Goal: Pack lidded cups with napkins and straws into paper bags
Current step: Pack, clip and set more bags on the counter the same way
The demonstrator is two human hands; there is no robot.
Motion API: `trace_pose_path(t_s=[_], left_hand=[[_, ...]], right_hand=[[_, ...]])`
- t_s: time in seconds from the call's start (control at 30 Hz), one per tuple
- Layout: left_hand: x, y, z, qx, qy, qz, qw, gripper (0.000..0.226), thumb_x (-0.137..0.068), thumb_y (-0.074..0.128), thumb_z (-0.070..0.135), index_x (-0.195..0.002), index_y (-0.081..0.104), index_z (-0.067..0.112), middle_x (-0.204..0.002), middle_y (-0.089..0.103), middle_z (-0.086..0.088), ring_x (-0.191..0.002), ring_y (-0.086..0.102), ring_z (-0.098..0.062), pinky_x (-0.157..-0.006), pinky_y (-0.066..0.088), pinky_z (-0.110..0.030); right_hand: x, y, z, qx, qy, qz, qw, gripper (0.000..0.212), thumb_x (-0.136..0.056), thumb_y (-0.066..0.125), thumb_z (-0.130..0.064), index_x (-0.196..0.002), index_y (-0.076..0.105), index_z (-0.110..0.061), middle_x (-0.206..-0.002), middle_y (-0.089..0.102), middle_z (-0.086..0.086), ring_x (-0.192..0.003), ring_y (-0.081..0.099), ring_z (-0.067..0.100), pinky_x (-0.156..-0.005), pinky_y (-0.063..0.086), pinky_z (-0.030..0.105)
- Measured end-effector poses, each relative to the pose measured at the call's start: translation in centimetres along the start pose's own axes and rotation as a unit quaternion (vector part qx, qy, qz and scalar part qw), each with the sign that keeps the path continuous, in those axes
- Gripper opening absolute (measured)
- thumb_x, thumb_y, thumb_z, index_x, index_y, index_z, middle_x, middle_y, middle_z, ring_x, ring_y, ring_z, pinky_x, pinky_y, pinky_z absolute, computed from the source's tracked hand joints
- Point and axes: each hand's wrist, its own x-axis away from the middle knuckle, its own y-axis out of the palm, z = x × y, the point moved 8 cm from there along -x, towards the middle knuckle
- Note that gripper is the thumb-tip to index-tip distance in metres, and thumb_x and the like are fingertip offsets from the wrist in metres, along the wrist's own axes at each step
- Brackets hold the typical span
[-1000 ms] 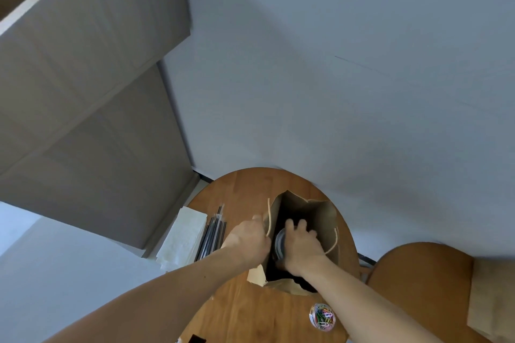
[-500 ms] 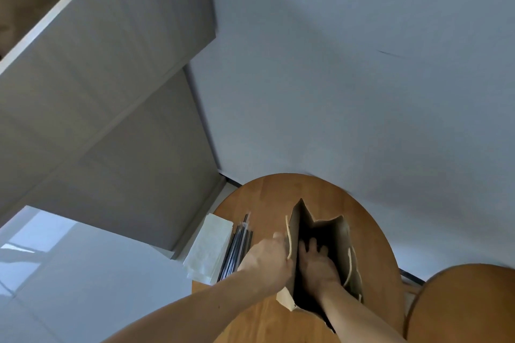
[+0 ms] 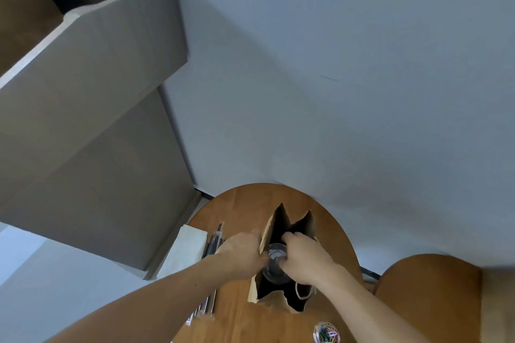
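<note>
An open brown paper bag point(image 3: 302, 227) stands on a round wooden table point(image 3: 245, 203). A clear lidded cup point(image 3: 274, 262) sits in the bag's mouth. My right hand point(image 3: 303, 255) reaches into the bag and grips the cup's side. My left hand point(image 3: 242, 252) pinches the bag's left rim, holding it apart. White napkins point(image 3: 185, 252) and dark wrapped straws point(image 3: 214, 241) lie on the table left of the bag.
A small clear tub of coloured paper clips point(image 3: 326, 333) sits near the table's front right. A wooden chair back point(image 3: 429, 287) stands to the right. A grey cabinet point(image 3: 83, 120) rises on the left, with a pale wall behind the table.
My right hand went deep into the bag and now sits higher at its mouth, with the cup visible again. The view shifted. My left hand kept hold of the rim.
</note>
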Motion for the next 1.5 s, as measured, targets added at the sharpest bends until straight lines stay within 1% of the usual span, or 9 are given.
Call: trace_pose_path(t_s=[0.1,0.27,0.43,0.53,0.7,0.87,0.97,1.07,1.5], left_hand=[[0.8,0.8,-0.3,0.007,0.035,-0.089,0.995,0.043,-0.084,0.067,0.039,-0.121,0.052,0.023,-0.099,0.064,0.003,-0.091,0.065,-0.020,-0.083,0.057,-0.033],[2.0,-1.7,-3.4,-0.020,0.018,-0.096,0.995,0.066,-0.085,0.065,0.034,-0.143,0.037,0.021,-0.125,0.059,-0.003,-0.101,0.056,-0.016,-0.083,0.049,-0.029],[2.2,-7.1,-7.8,-0.012,0.009,0.005,1.000,0.025,-0.089,0.057,0.028,-0.112,0.059,0.019,-0.109,0.062,0.000,-0.098,0.062,-0.019,-0.082,0.054,-0.035],[1.4,-9.3,-10.5,-0.021,-0.020,0.023,0.999,0.034,-0.090,0.060,0.030,-0.123,0.059,0.019,-0.116,0.063,-0.002,-0.101,0.063,-0.022,-0.089,0.054,-0.039],[-0.1,-10.1,-15.9,0.011,-0.061,0.025,0.998,0.009,-0.090,0.056,0.032,-0.094,0.051,0.025,-0.103,0.053,-0.003,-0.090,0.053,-0.022,-0.078,0.043,-0.031],[-1.9,-7.8,-22.1,0.019,-0.098,0.011,0.995,0.051,-0.093,0.054,0.033,-0.141,0.043,0.018,-0.145,0.044,-0.002,-0.126,0.049,-0.021,-0.092,0.038,-0.027],[-2.5,-6.1,-25.1,0.050,-0.125,-0.001,0.991,0.050,-0.091,0.054,0.034,-0.138,0.045,0.023,-0.137,0.050,-0.001,-0.110,0.054,-0.020,-0.085,0.043,-0.027],[-2.7,-4.9,-27.4,0.083,-0.153,-0.003,0.985,0.046,-0.086,0.052,0.039,-0.131,0.048,0.032,-0.123,0.054,0.003,-0.089,0.054,-0.017,-0.062,0.043,-0.024],[-4.4,-1.5,-29.8,0.070,-0.142,-0.029,0.987,0.041,-0.093,0.051,0.035,-0.133,0.050,0.026,-0.137,0.052,0.003,-0.099,0.051,-0.014,-0.078,0.044,-0.026]], right_hand=[[1.5,-5.8,-0.6,-0.060,-0.009,0.112,0.992,0.038,-0.095,0.053,-0.031,-0.133,0.054,-0.026,-0.125,0.062,-0.007,-0.106,0.063,0.013,-0.070,0.042,0.015],[1.7,-10.3,-2.6,-0.179,-0.016,0.205,0.962,0.027,-0.096,0.050,-0.024,-0.120,0.062,-0.025,-0.108,0.064,-0.010,-0.103,0.060,0.010,-0.086,0.046,0.025],[-0.9,-7.8,-7.9,-0.171,-0.030,0.117,0.978,0.027,-0.098,0.048,-0.030,-0.119,0.062,-0.020,-0.111,0.065,-0.004,-0.093,0.058,0.011,-0.080,0.048,0.028],[-3.2,-5.0,-11.9,-0.134,-0.031,0.041,0.990,0.027,-0.097,0.047,-0.026,-0.082,0.065,-0.013,-0.077,0.064,0.001,-0.068,0.060,0.016,-0.068,0.054,0.041],[-8.3,1.5,-16.8,-0.035,0.001,-0.085,0.996,0.026,-0.093,0.048,-0.012,-0.068,0.052,-0.013,-0.070,0.051,0.001,-0.062,0.049,0.015,-0.051,0.036,0.025],[-10.3,6.9,-19.5,-0.015,0.030,-0.106,0.994,0.032,-0.089,0.042,0.006,-0.065,0.035,-0.014,-0.069,0.040,0.003,-0.060,0.041,0.013,-0.058,0.042,0.025],[-11.3,10.8,-19.4,-0.072,0.038,-0.083,0.993,0.026,-0.093,0.040,0.004,-0.069,0.045,-0.005,-0.082,0.051,0.011,-0.080,0.055,0.021,-0.076,0.047,0.030],[-12.5,14.9,-17.0,-0.110,0.108,-0.057,0.986,0.020,-0.096,0.049,-0.017,-0.081,0.059,-0.007,-0.068,0.052,0.003,-0.056,0.050,0.013,-0.054,0.041,0.025],[-16.8,22.9,-14.0,-0.185,0.252,-0.009,0.950,0.026,-0.085,0.055,-0.040,-0.078,0.057,-0.015,-0.068,0.063,-0.003,-0.057,0.060,0.014,-0.043,0.035,0.020]])
